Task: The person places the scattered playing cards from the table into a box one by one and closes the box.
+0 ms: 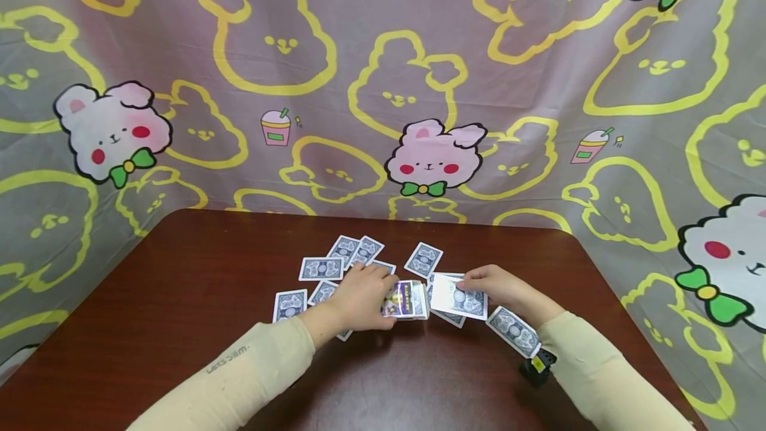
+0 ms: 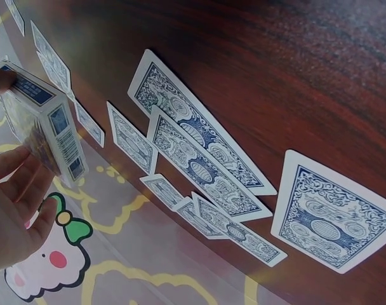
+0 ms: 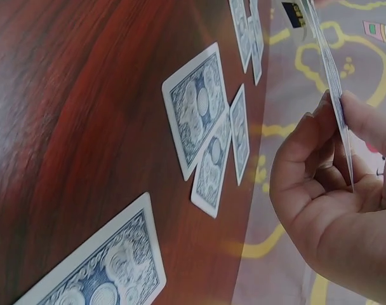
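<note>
My left hand (image 1: 362, 299) grips a playing-card box (image 1: 399, 300) with a purple and yellow picture, held above the table's middle. The barcoded end of the box (image 2: 67, 141) shows in the left wrist view, with fingers and thumb around the sides. Just right of the box, my right hand (image 1: 495, 285) pinches a playing card (image 1: 459, 299) between thumb and fingers. Seen nearly edge-on in the right wrist view, the pinched card (image 3: 331, 76) has a blue patterned back and stands clear of the table. Whether it is a single card I cannot tell.
Several blue-backed cards lie about on the dark wooden table (image 1: 197, 311), including one by the right wrist (image 1: 513, 332), one farther back (image 1: 423, 259) and one at the left (image 1: 290, 304). A patterned cloth (image 1: 335, 105) hangs behind the table.
</note>
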Available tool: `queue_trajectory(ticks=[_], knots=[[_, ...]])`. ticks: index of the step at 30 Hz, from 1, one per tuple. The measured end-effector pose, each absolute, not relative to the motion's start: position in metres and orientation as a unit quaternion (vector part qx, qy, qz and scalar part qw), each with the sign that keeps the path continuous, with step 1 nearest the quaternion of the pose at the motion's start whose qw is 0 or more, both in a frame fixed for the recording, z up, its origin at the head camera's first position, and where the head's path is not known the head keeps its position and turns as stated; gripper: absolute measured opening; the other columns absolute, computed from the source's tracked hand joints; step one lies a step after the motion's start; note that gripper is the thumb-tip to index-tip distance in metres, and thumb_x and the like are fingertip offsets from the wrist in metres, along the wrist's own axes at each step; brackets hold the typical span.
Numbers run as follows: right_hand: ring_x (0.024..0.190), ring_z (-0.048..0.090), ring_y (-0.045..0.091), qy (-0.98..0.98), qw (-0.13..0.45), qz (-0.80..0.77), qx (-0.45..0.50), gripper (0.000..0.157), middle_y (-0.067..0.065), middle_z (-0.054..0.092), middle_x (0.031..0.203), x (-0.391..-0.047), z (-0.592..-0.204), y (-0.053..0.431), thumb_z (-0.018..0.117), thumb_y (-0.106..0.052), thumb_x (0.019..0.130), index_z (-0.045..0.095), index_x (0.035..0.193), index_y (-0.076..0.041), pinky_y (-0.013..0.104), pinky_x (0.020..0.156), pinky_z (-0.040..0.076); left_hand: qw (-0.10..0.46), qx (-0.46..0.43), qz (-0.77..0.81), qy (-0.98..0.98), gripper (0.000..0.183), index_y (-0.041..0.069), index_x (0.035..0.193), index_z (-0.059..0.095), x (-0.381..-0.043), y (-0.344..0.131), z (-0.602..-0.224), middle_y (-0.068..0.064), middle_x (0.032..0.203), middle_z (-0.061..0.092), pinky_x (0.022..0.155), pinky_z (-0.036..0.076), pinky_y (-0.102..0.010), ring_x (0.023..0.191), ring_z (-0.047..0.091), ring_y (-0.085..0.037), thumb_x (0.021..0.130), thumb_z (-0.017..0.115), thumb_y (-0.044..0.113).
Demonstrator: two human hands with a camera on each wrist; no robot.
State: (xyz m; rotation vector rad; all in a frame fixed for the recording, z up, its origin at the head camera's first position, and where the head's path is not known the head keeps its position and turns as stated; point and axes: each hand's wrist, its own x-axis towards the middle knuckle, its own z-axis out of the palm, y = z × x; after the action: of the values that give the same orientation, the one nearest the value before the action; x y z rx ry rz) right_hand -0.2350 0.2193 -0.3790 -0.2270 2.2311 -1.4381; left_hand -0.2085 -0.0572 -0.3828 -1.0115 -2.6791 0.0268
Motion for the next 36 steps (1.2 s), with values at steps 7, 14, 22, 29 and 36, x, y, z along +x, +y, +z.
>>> queue_trajectory(ticks=[7, 14, 22, 29, 36], knots=[[0.066, 0.055, 0.007, 0.826, 0.222, -0.511, -0.085, 0.019, -0.006, 0.058, 0.070, -0.235, -0.375, 0.209, 0.058, -0.013, 0.089, 0.064, 0.091, 0.005, 0.023, 0.061, 0.049, 0.137, -0.353, 0.010, -0.925, 0.061, 0.013, 0.110, 0.063, -0.209, -0.055, -0.382, 0.000, 0.096, 0.062, 0.077, 0.042, -0.033, 0.093, 0.057, -0.017, 0.064, 0.071, 0.054], [0.066, 0.054, 0.008, 0.837, 0.215, -0.494, -0.098, 0.023, -0.005, 0.057, 0.071, -0.237, -0.378, 0.201, 0.060, -0.014, 0.088, 0.063, 0.090, 0.009, 0.023, 0.060, 0.048, 0.132, -0.351, 0.006, -0.927, 0.061, 0.014, 0.110, 0.062, -0.208, -0.053, -0.382, 0.001, 0.094, 0.061, 0.076, 0.042, -0.032, 0.092, 0.056, -0.016, 0.064, 0.071, 0.053], [0.062, 0.056, 0.006, 0.840, 0.225, -0.483, -0.102, 0.021, -0.005, 0.058, 0.069, -0.236, -0.381, 0.197, 0.060, -0.014, 0.088, 0.064, 0.087, 0.006, 0.023, 0.058, 0.048, 0.140, -0.354, 0.009, -0.925, 0.060, 0.014, 0.108, 0.063, -0.207, -0.052, -0.383, 0.001, 0.093, 0.061, 0.073, 0.040, -0.030, 0.089, 0.056, -0.016, 0.064, 0.071, 0.055], [0.063, 0.057, 0.007, 0.838, 0.240, -0.478, -0.104, 0.026, -0.004, 0.060, 0.071, -0.235, -0.381, 0.193, 0.061, -0.015, 0.088, 0.065, 0.094, 0.010, 0.024, 0.059, 0.048, 0.149, -0.356, 0.011, -0.922, 0.060, 0.015, 0.107, 0.063, -0.208, -0.053, -0.385, 0.002, 0.093, 0.061, 0.073, 0.041, -0.030, 0.089, 0.056, -0.016, 0.063, 0.071, 0.055], [0.062, 0.054, 0.007, 0.856, 0.223, -0.454, -0.108, 0.022, -0.006, 0.058, 0.069, -0.235, -0.385, 0.188, 0.063, -0.015, 0.086, 0.065, 0.087, 0.007, 0.023, 0.057, 0.046, 0.142, -0.357, 0.011, -0.923, 0.061, 0.015, 0.109, 0.063, -0.207, -0.053, -0.385, 0.000, 0.099, 0.062, 0.077, 0.041, -0.032, 0.094, 0.056, -0.017, 0.064, 0.070, 0.055]])
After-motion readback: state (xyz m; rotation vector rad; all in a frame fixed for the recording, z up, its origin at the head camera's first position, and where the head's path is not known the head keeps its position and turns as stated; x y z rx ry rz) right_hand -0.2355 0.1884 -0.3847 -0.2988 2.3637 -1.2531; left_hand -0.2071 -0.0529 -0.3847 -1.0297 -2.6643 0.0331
